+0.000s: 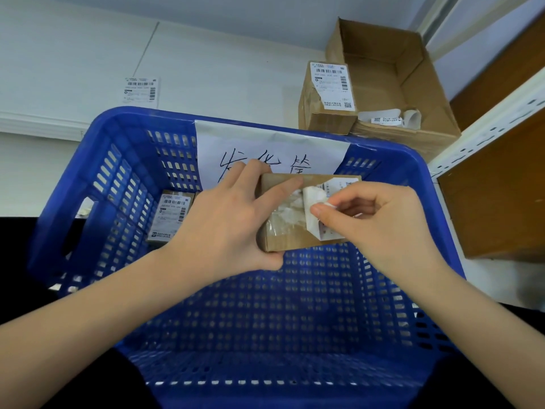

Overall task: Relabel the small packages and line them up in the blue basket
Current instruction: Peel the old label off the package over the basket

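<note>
My left hand (227, 222) grips a small brown cardboard package (283, 240) by its left end, holding it above the blue plastic basket (118, 160). My right hand (380, 222) pinches the white label (314, 199) on the package's top face; the label is partly peeled and folded back, with torn white paper residue left beside it. One labelled small package (169, 216) lies inside the basket at its far left. A white paper sign (265, 143) with handwriting hangs on the basket's far wall.
Beyond the basket, another labelled small package (327, 95) stands against an open cardboard box (392, 78) holding strips of label backing. A loose label (140, 91) lies on the white surface at the left. A white shelf post (486, 128) and brown boards stand at the right.
</note>
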Available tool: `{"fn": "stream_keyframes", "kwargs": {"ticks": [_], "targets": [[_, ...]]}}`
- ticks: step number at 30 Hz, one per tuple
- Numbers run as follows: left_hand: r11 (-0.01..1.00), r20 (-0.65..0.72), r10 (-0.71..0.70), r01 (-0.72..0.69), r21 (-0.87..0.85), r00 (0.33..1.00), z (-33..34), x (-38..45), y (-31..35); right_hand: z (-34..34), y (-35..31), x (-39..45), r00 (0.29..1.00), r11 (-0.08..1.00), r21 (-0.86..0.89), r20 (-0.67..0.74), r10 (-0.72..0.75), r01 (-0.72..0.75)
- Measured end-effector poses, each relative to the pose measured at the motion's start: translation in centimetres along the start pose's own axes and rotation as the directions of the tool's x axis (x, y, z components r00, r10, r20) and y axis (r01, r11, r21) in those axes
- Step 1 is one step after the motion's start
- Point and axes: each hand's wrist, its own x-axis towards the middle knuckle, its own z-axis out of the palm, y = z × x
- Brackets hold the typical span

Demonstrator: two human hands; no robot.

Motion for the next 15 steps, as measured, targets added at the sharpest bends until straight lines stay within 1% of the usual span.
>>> {"fn": "stream_keyframes", "kwargs": {"ticks": [2,5,8,12,15], "targets": [[1.0,0.009,-0.015,0.015,0.004,1.0,-0.03,-0.02,0.17,0.27,-0.06,-0.18,0.999,1.0,-0.001,-0.051,0.008,-0.008],[1.0,0.015,-0.023,0.023,0.014,1.0,-0.27,-0.02,0.34,0.56,-0.4,-0.43,0.996,1.0,-0.007,-0.084,0.015,-0.016],[0.999,0.024,0.001,-0.001,0.037,1.0,-0.33,-0.14,0.49,0.5,-0.52,-0.27,0.995,0.996,-0.017,-0.062,0.081,-0.082],[0.999,0.035,-0.023,0.022,0.028,0.999,-0.29,-0.24,0.57,0.41,-0.36,0.19,0.991,0.99,-0.07,-0.05,0.122,-0.126],[0.999,0.016,-0.022,0.021,0.025,1.0,-0.39,-0.1,0.46,0.34,-0.14,0.41,0.985,0.985,-0.017,0.012,0.172,-0.171]]}}
